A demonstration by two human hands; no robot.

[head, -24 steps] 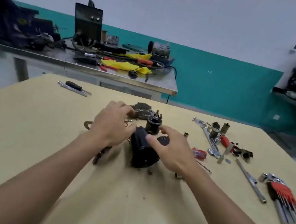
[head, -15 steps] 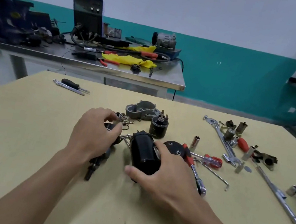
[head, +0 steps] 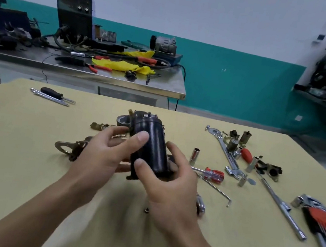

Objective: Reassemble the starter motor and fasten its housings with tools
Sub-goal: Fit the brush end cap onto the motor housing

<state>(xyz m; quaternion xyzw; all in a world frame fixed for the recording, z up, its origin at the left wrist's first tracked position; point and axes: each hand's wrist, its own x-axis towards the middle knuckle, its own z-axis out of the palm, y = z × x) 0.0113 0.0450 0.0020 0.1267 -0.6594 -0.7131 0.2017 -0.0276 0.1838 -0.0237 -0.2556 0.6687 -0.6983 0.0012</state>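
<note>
Teal-and-white walls and a cluttered steel desk (head: 80,72) are seen behind a yellow desk (head: 16,142) strewn with tools. Near the middle of the yellow desk, the black cylindrical motor housing (head: 153,141) is held by both hands and tilted so that its upper end points away from the viewer. The left hand (head: 101,156) is curled round the cylinder's left side, with the thumb pressed on its front. The right hand (head: 170,190) is wrapped round the lower right, with the thumb laid across the lower end. A grey end housing (head: 123,119) is partly hidden just behind the cylinder. To the right, a loose socket (head: 195,155), a red-handled screwdriver (head: 212,174), a long chrome extension bar (head: 280,199) and a hex key set (head: 321,221) in a red holder are laid out. A black-handled screwdriver (head: 52,93) is placed well apart at the far left.
</note>
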